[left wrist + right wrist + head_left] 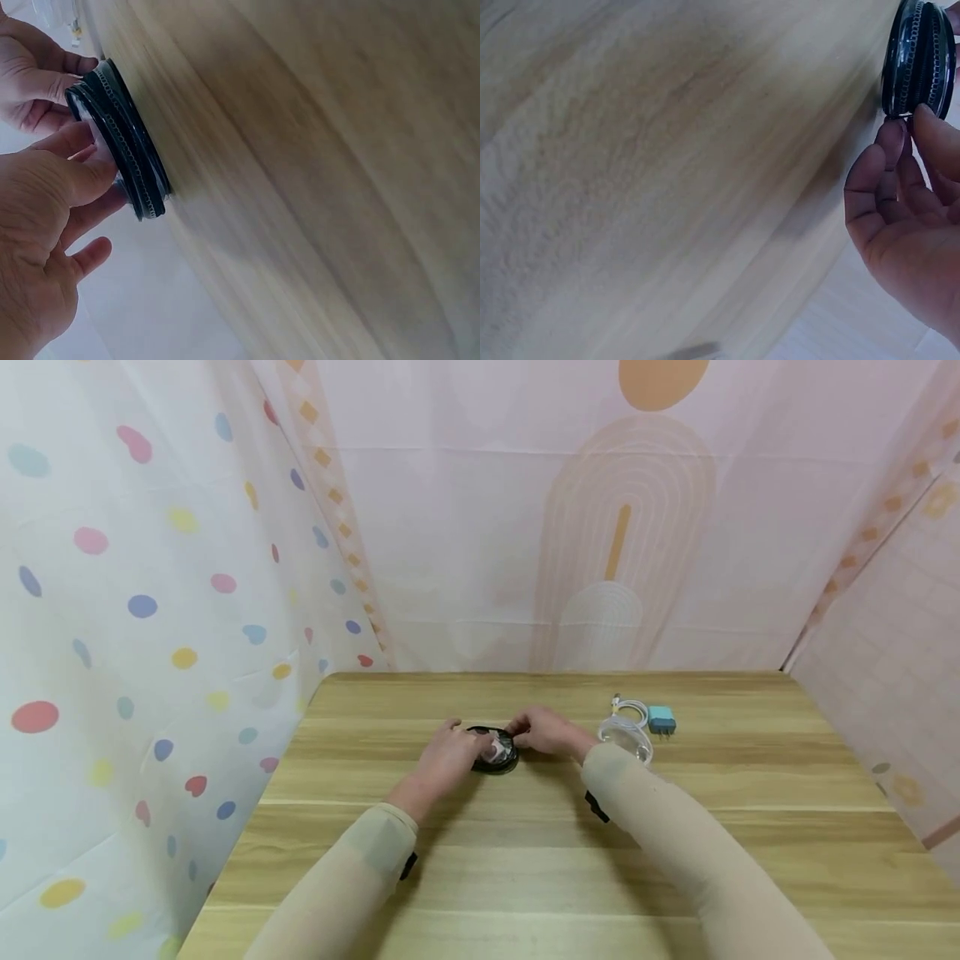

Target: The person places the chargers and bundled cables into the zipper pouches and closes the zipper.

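A small round black zippered case [495,768] sits on the wooden table between both hands. Its top has a pale, shiny print, partly covered by fingers. My left hand [448,753] holds the case from the left, fingertips on its top and side in the left wrist view. From the other side, my right hand [551,732] pinches at the zipper's end with thumb and forefinger. Two rows of zipper teeth [913,64] run round the case's side with a dark gap between them in the right wrist view.
To the right on the wooden table [510,877] lie a coiled white cable [633,708], a clear round container [626,737] partly behind the right forearm, and a teal plug adapter [662,719]. Patterned curtains [450,527] hang behind the table and on both sides.
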The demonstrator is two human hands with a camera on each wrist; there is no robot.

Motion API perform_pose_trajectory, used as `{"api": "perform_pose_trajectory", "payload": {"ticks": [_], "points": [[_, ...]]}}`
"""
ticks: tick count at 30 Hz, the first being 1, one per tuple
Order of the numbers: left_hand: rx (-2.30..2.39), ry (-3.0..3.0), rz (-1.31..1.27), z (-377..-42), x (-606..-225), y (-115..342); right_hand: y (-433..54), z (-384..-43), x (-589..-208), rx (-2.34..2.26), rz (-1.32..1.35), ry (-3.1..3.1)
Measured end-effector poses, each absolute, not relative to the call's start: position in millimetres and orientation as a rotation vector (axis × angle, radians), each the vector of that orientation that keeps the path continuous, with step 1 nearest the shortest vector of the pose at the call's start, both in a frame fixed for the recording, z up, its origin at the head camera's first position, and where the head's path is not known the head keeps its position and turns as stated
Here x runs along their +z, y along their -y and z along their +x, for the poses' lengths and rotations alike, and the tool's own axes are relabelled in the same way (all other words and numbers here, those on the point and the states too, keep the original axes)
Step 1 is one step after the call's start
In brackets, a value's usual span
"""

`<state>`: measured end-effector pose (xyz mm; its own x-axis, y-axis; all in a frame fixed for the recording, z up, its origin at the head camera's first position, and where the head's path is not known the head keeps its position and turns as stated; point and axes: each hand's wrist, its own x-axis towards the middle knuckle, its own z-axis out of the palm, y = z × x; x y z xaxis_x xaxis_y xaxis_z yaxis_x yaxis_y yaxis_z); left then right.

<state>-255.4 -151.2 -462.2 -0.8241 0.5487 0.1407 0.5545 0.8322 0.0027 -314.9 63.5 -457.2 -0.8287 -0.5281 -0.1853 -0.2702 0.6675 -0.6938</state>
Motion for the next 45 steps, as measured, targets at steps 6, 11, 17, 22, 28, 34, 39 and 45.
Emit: {"api": "perform_pose_trajectory", "payload": {"ticks": [6, 11, 17, 22, 28, 34, 39, 45], "points": [[-0.125, 2.901, -0.854, -255.7, -462.8, 152.9, -63.5, -315.0, -459.1, -0.942, -0.602, -2.551], [-0.085, 2.86, -0.875, -257.1, -465.3, 153.7, -62.7, -316.0, -459.5, -0.913, -0.627, -2.577], [-0.035, 2.845, -0.905, -257.2, -466.8, 155.1, -60.1, -316.7, -462.0, -0.774, -0.791, -2.684], [-0.02, 2.851, -0.904, -257.2, -465.9, 154.3, -57.2, -315.9, -462.7, -0.642, -0.93, -2.777], [-0.047, 2.884, -0.871, -258.5, -464.2, 151.4, -55.0, -312.9, -463.0, -0.481, -1.025, -2.863], [-0.135, 2.856, -0.886, -259.4, -463.7, 150.1, -56.4, -310.9, -464.1, -0.414, -1.039, -2.923], [-0.123, 2.813, -0.912, -259.2, -464.8, 151.0, -58.1, -311.7, -464.4, -0.38, -1.01, -2.922], [-0.131, 2.81, -0.902, -257.0, -465.3, 150.4, -62.0, -309.7, -464.5, -0.348, -1.054, -2.929]]}}
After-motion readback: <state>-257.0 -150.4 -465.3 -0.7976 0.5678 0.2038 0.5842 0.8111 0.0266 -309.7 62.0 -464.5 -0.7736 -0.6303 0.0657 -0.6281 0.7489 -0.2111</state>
